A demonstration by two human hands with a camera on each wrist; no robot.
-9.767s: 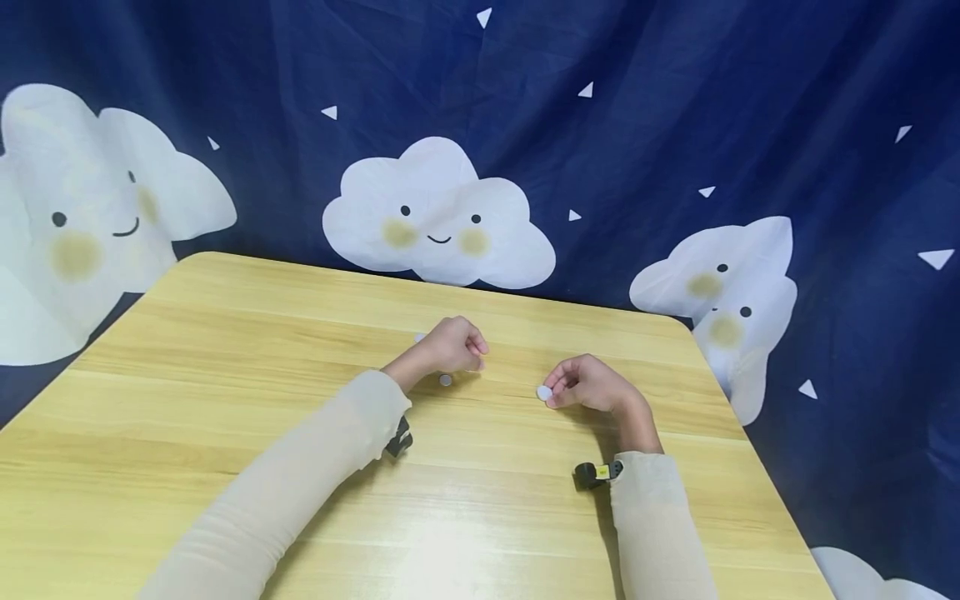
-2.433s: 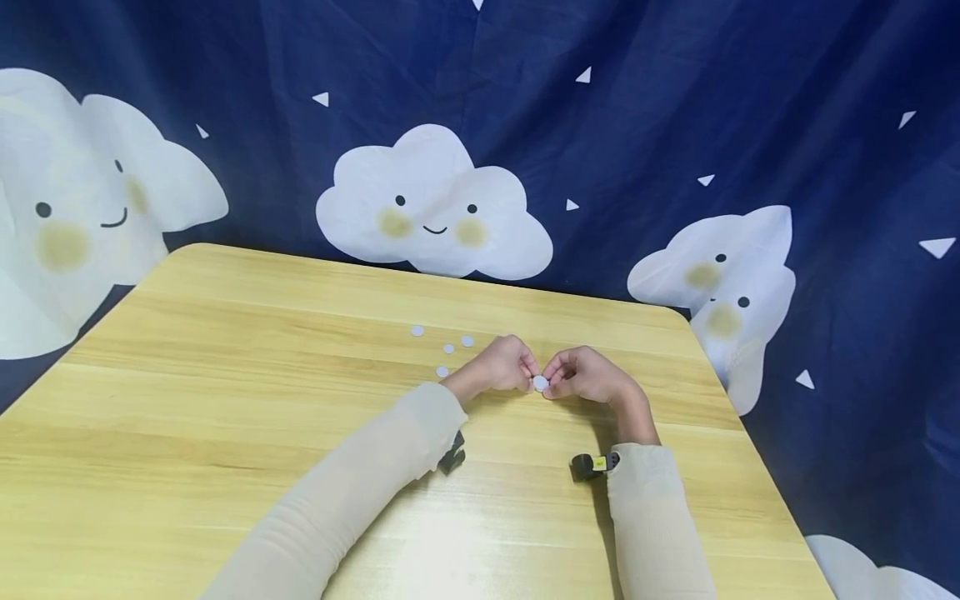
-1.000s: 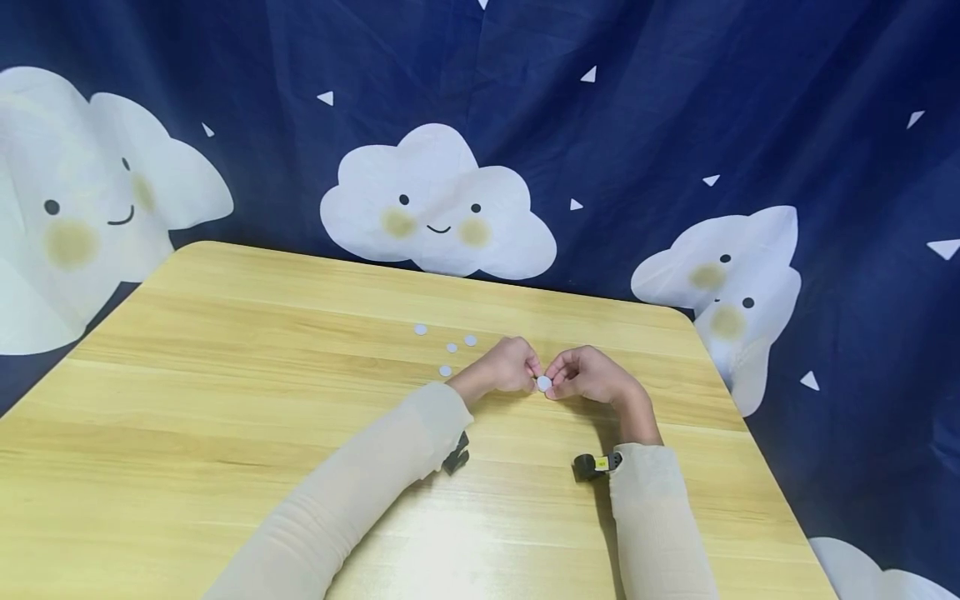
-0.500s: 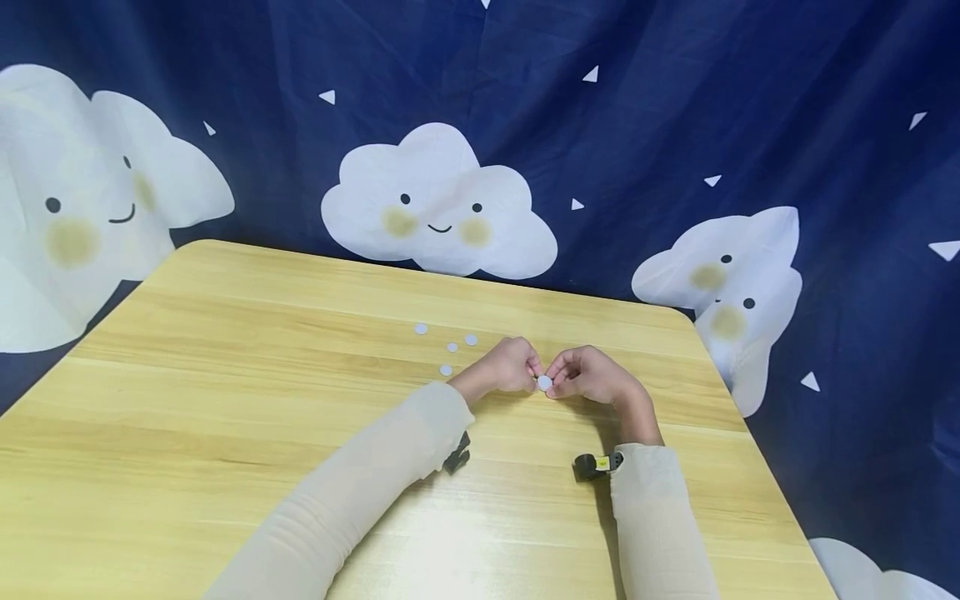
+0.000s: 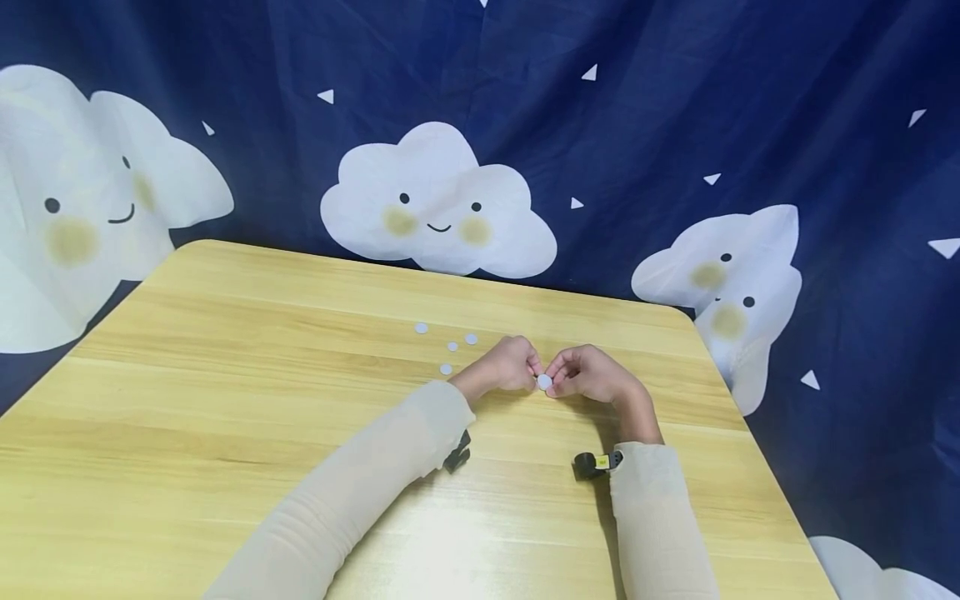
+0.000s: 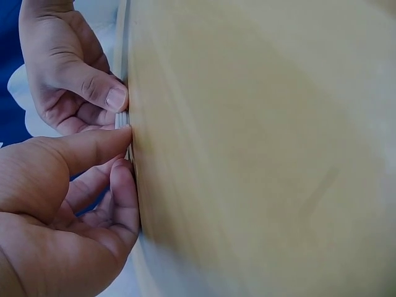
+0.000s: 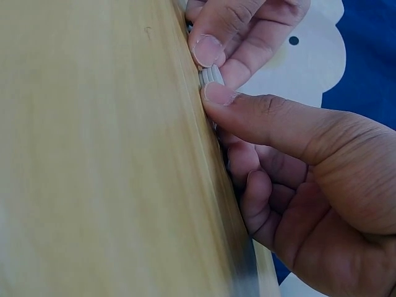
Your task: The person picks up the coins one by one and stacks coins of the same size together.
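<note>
In the head view my left hand (image 5: 510,363) and right hand (image 5: 595,373) meet at a small stack of thin white discs (image 5: 544,382) standing on the wooden table. Seen from the side in the right wrist view, the stack (image 7: 212,75) shows several thin layers. Its edges are pinched from opposite sides by the two hands, thumbs nearest the camera in both wrist views. The left thumb presses the stack (image 6: 121,120) from one side, the right thumb from the other. The far fingers are partly hidden behind it.
Several loose white discs lie to the left of the left wrist, one of them (image 5: 422,328) farthest back. The wooden table (image 5: 225,400) reaches a dark blue cloud-print curtain (image 5: 465,75) behind. A black wrist camera (image 5: 587,465) sits by the right sleeve.
About ten seconds ago my left hand was over the loose discs; it has since moved right to the stack beside my right hand. Over the last second both hands stay still.
</note>
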